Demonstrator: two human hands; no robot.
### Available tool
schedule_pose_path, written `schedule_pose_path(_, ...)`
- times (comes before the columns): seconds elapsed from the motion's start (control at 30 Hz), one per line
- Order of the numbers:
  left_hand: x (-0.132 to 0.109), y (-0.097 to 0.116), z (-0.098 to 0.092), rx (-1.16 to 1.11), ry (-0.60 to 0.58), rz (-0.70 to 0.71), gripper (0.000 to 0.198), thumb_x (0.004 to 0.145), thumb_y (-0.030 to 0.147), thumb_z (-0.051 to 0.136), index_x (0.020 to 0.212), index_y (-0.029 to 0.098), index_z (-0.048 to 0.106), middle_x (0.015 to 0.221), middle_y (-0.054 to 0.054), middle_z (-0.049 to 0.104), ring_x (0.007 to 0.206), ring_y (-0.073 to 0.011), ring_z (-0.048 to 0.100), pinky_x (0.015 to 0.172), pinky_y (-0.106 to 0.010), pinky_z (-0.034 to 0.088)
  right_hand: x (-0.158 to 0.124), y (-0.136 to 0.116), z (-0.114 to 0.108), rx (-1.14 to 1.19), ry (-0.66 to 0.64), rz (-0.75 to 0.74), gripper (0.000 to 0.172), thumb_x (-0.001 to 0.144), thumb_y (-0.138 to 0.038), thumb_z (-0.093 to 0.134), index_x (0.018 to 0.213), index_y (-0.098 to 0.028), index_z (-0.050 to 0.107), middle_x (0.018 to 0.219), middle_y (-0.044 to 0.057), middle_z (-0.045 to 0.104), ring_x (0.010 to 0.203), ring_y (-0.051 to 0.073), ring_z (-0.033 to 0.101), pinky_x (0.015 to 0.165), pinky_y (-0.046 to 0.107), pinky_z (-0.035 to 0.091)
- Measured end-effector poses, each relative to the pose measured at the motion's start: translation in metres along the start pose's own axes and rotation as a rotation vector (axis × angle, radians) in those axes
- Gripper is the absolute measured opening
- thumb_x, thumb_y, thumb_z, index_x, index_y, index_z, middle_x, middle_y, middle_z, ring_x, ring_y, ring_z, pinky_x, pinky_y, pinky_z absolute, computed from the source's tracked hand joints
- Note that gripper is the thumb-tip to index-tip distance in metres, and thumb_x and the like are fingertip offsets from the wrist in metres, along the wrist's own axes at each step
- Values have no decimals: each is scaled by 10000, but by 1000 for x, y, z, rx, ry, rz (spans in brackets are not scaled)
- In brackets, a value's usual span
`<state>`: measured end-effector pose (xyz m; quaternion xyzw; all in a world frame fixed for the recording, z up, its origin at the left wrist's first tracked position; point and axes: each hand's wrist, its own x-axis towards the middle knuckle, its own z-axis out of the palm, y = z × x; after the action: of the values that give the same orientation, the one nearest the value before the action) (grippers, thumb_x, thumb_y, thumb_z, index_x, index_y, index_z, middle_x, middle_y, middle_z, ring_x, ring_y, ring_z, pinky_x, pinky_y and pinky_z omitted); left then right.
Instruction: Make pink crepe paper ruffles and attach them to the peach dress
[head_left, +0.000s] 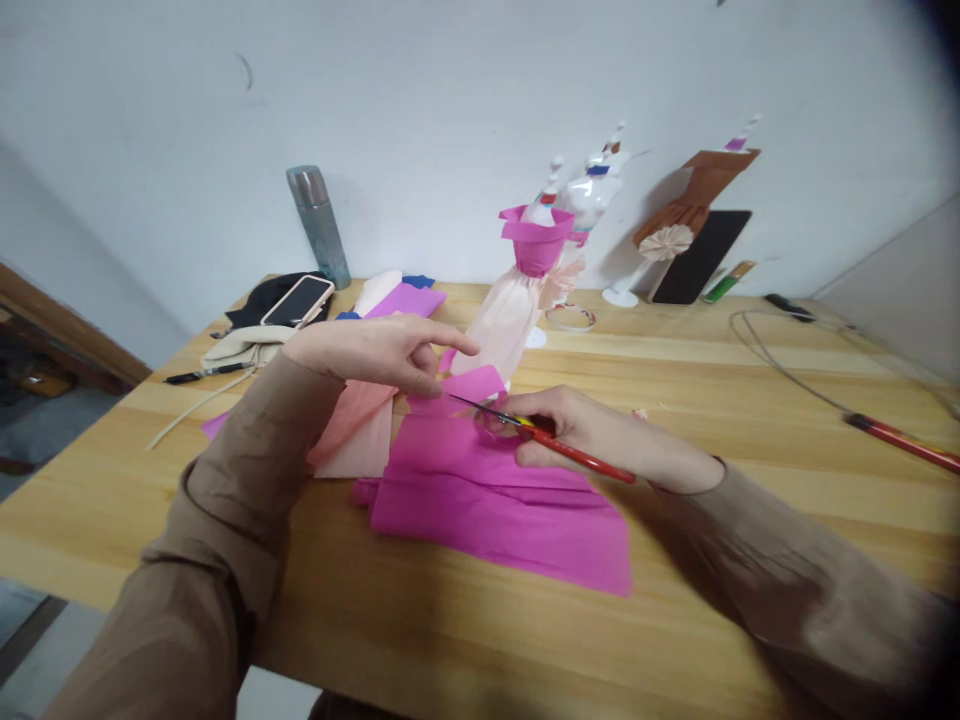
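Note:
My right hand [577, 425] is closed round red-handled scissors [555, 445], whose blades point left into the far edge of a magenta tissue paper sheet [495, 500] on the wooden table [750, 400]. My left hand [382, 352] pinches the upper piece of that magenta paper [472, 385] between thumb and middle fingers, with the index finger stretched out to the right. Pale pink paper [360, 435] lies under my left wrist. Just behind the hands stands a small mannequin dressed in pale pink and magenta paper [517, 290].
A phone [298, 300] rests on folded dark cloth at the back left, beside a grey flask [319, 225]. Two more mannequins [675, 225], a black tablet and a tape ring stand by the wall. A cable and a red tool [900, 440] lie at the right. A pen lies at the left.

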<state>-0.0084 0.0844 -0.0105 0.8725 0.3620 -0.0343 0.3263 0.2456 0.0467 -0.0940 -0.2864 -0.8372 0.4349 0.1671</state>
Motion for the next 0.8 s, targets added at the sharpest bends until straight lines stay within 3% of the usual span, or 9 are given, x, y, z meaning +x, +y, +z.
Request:
schedule_pose_path(0.13,5,-5,2,-18,46,94,488,776,185,552,1263,165,578,621,56,444,558,-80,414,539,-196,297,0,-2,-1,-141,4,0,440,833,-490,649,1105,-145,682,1027,79,721,891,224,664,786,313,483)
schedule_pose_path(0.23,6,-1,3,-10,98,124,408,778,166,535,1172,156,642,629,44,433,565,-81,393,545,-204,295,-1,-3,-1,-298,40,-6,490,827,-477,666,1229,-197,642,1102,82,714,920,233,667,789,312,474)
schedule_pose_path(0.37,8,8,6,24,116,99,382,775,161,512,1122,138,671,685,21,510,605,-91,430,579,-214,326,-2,-5,1,-454,86,6,512,843,-496,641,1299,-265,597,1130,73,712,927,240,680,788,315,472)
schedule_pose_path(0.5,13,10,11,57,129,125,357,786,153,491,1088,132,681,869,-25,631,755,-112,528,667,-217,379,-3,-8,5,-527,90,-20,562,837,-564,612,1281,-221,603,1054,88,724,842,229,685,721,300,474)
schedule_pose_path(0.8,16,5,12,25,93,187,305,807,136,496,1031,151,702,995,-37,697,858,-124,588,731,-229,414,-1,-14,8,-491,97,-31,542,837,-538,628,1258,-196,621,986,102,730,790,212,674,688,286,466)
